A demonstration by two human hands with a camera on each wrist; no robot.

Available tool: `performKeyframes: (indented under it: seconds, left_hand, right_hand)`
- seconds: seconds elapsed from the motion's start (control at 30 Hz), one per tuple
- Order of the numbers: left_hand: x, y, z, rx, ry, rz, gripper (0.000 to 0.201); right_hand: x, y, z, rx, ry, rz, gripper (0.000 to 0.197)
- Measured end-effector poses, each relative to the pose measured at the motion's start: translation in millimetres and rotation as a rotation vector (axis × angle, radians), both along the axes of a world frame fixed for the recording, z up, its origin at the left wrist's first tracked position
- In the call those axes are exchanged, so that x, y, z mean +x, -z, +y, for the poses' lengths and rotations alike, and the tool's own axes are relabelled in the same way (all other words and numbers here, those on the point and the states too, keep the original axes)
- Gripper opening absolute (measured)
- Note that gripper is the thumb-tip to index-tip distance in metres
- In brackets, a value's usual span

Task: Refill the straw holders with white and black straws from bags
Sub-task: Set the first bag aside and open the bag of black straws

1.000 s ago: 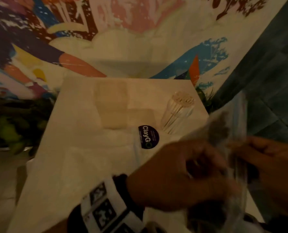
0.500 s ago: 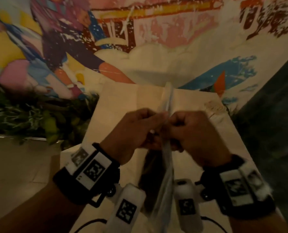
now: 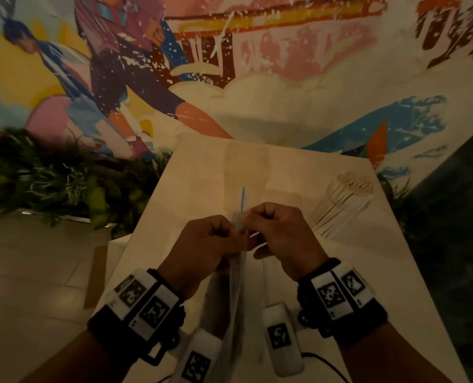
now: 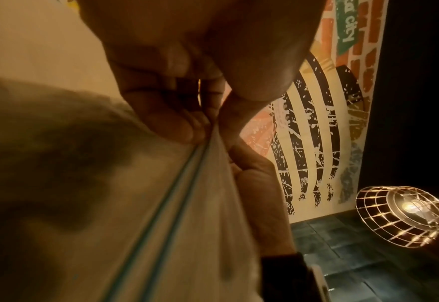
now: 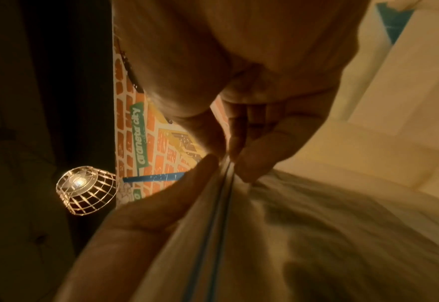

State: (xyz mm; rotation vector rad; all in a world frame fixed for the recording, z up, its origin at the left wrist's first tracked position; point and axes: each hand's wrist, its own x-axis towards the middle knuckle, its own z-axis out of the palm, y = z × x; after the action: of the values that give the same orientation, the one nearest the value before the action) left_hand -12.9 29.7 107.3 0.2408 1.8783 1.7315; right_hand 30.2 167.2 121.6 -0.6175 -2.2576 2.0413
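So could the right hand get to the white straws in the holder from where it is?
Probably not right away: the right hand and left hand both pinch the zip bag's top. The path across the table to the white straws looks unobstructed once it lets go.

Dim, warm light. A colourful painted mural wall (image 3: 257,78) fills the back: pinks, yellows, blue splashes, a painted figure at left. Below it, left, a bank of dark green leafy plants (image 3: 50,183) meets a pale tiled floor (image 3: 36,272). A pale rectangular tabletop (image 3: 202,167) runs up toward the wall. A dark teal tiled wall (image 3: 456,217) stands at right. A lit wire-cage pendant lamp (image 4: 402,212) glows against it.
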Motion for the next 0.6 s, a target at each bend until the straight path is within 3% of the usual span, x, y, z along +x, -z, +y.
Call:
performKeyframes:
  seconds: [0.13, 0.27, 0.47, 0.6]
  left_hand:
    - [-8, -9, 8, 0.031, -0.013, -0.05, 0.017]
    - [-18, -7, 16, 0.012, -0.055, 0.095, 0.026]
    - [-22, 8, 16, 0.323, -0.102, -0.133, 0.033]
    - [-19, 12, 19, 0.285, -0.159, -0.142, 0.033]
  right_hand:
    - [-2, 5, 3, -0.001, -0.035, 0.02, 0.014]
    - [-2, 7, 3, -0.02, -0.098, 0.011, 0.016]
    - [-8, 21, 4, -0.512, -0.039, -0.014, 0.019]
    - [-12, 31, 5, -0.564, -0.015, -0.01, 0.024]
